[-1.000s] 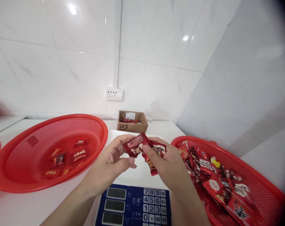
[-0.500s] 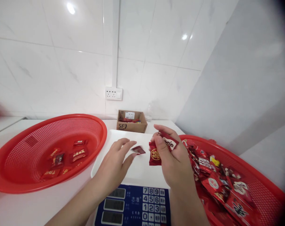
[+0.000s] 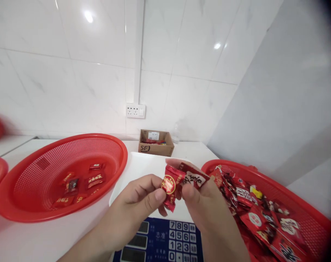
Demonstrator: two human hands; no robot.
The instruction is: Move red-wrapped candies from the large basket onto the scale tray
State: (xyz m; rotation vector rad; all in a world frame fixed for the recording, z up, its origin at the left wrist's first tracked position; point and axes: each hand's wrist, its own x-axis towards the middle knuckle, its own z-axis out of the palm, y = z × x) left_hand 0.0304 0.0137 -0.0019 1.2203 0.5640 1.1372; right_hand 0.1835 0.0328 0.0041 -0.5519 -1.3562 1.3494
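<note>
L hand [image 3: 139, 198] pinches red pkt [image 3: 172, 188] (gold-printed); R hand [image 3: 202, 200] grips dark-red pkt [image 3: 194, 179], both over scale [image 3: 158, 242].

I read "SF" in black on the cardboard box [image 3: 160, 150]. The blue scale panel [image 3: 157, 243] bears 志准 in white; its keypad [image 3: 178, 236] shows 7 8 9, 4 5 6, 1 2 3, 0 and a dot. The red packet [image 3: 170, 187] in my left fingers [image 3: 152, 201] has gold characters and a round emblem, which I can't make out.
</note>
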